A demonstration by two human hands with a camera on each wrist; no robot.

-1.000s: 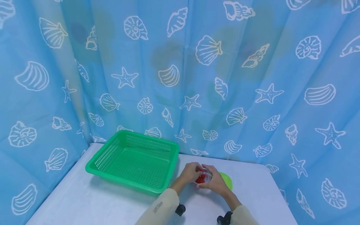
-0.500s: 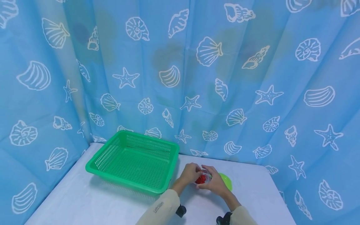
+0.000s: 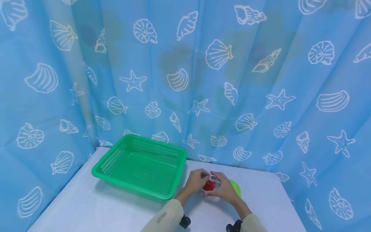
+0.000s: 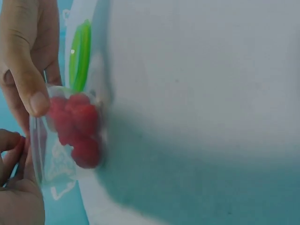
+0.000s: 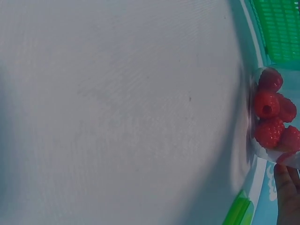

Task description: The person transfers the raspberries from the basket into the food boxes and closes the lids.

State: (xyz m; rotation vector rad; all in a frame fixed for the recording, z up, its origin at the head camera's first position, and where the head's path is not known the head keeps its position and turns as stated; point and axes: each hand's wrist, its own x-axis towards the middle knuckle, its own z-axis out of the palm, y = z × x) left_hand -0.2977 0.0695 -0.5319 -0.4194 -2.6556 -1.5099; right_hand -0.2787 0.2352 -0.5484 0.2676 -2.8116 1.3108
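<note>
A clear plastic tub of red raspberries is held above the table between both hands. My right hand grips its side, the thumb over the rim in the left wrist view. Over the tub's mouth, my left hand has its fingers curled and thumb and finger close together; whether anything is between them cannot be made out. Several berries lie together against one wall of the tub. A bright green lid lies on the table just beyond my right hand.
A large green plastic basket with perforated walls stands on the table left of the hands. The table has a white cover. Behind it hangs a blue curtain with white shell prints.
The head view has shifted slightly. Both hands keep almost the same place around the tub. A red berry that showed by the left thumb earlier no longer shows there; the berries sit lower.
</note>
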